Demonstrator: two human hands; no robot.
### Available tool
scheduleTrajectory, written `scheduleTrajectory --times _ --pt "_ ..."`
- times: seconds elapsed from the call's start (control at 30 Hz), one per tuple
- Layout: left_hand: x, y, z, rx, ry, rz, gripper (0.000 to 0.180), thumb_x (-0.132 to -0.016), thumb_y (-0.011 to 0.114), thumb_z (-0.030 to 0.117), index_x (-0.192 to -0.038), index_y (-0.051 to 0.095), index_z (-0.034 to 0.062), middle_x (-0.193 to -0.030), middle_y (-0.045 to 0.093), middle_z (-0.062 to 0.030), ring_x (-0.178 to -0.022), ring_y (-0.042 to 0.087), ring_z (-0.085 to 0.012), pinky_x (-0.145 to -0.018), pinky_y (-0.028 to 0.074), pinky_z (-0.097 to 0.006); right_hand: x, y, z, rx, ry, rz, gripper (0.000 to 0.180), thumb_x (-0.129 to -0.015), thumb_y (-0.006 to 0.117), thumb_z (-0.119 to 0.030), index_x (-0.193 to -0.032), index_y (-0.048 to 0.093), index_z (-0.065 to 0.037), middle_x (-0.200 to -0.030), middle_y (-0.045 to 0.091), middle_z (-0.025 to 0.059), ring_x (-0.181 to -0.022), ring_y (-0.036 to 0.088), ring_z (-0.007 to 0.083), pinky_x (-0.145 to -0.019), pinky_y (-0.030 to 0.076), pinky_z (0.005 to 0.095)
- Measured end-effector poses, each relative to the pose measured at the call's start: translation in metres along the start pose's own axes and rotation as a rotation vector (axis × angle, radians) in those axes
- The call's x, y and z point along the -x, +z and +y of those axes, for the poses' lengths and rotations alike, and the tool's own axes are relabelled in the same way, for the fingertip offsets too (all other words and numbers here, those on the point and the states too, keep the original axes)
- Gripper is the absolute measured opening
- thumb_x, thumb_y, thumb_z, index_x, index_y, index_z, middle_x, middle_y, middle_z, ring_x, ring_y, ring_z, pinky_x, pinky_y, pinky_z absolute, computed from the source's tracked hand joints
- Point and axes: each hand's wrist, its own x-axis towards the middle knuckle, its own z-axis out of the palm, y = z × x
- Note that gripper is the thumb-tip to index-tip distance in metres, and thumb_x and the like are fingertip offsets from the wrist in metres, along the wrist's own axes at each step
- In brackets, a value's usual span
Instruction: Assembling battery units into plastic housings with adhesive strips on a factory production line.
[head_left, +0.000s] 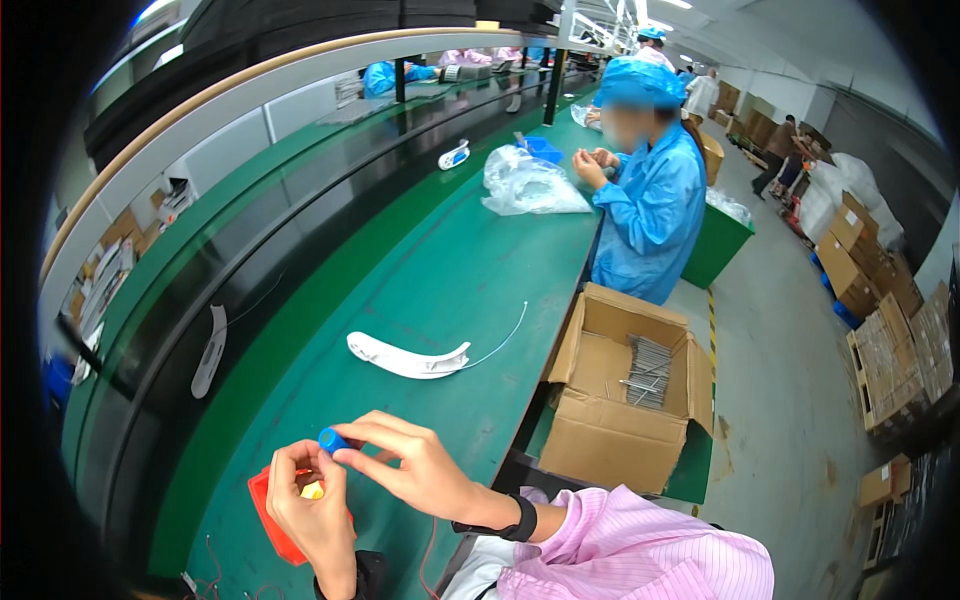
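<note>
A small blue cylinder (pixel 331 440) is pinched between the thumb and index finger of my right hand (pixel 412 466), its round end showing. Just below and left of it, my left hand (pixel 308 505) is closed, thumb against fingers. Its fingertips come up close to the cylinder; whatever they may hold is hidden. Under my left hand lies a red bin (pixel 262 512), partly covered, with something yellow (pixel 312 490) showing between hand and bin. Farther up the green table rests a white curved plastic piece (pixel 410 358) with a thin wire at its right end.
Similar white pieces lie on the dark conveyor strip (pixel 210 352) and farther along (pixel 454 155). An open cardboard box (pixel 620 430) of metal rods stands right of the table. A clear plastic bag (pixel 530 183) and a blue bin (pixel 541 150) sit ahead, near a co-worker in blue (pixel 650 220).
</note>
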Motion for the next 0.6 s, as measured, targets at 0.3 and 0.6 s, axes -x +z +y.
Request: scheduleTrajectory --times 0.3,0.6 --pt "-0.011 0.003 -0.008 0.547 -0.336 -0.142 0.01 -0.09 0.061 0.008 -0.089 0.058 -0.0007 -0.081 0.059 -0.0039 -0.07 0.055 -0.0092 -0.06 0.047 -0.023 -0.003 -0.002 0.021 -0.46 0.234 -0.057 0.03 -0.094 0.06 -0.014 -0.117 0.06 0.005 -0.105 0.06 0.0084 -0.09 0.059 0.0112 -0.068 0.054 0.024" --pt "-0.016 -0.01 -0.015 0.648 -0.296 -0.342 0.016 -0.094 0.059 0.017 -0.093 0.056 0.0006 -0.085 0.058 -0.0026 -0.075 0.054 -0.0081 -0.068 0.045 -0.023 -0.007 -0.01 0.019 -0.629 0.284 -0.209 0.033 -0.093 0.063 -0.016 -0.12 0.06 0.003 -0.109 0.053 0.0035 -0.096 0.057 0.0103 -0.077 0.054 0.024"
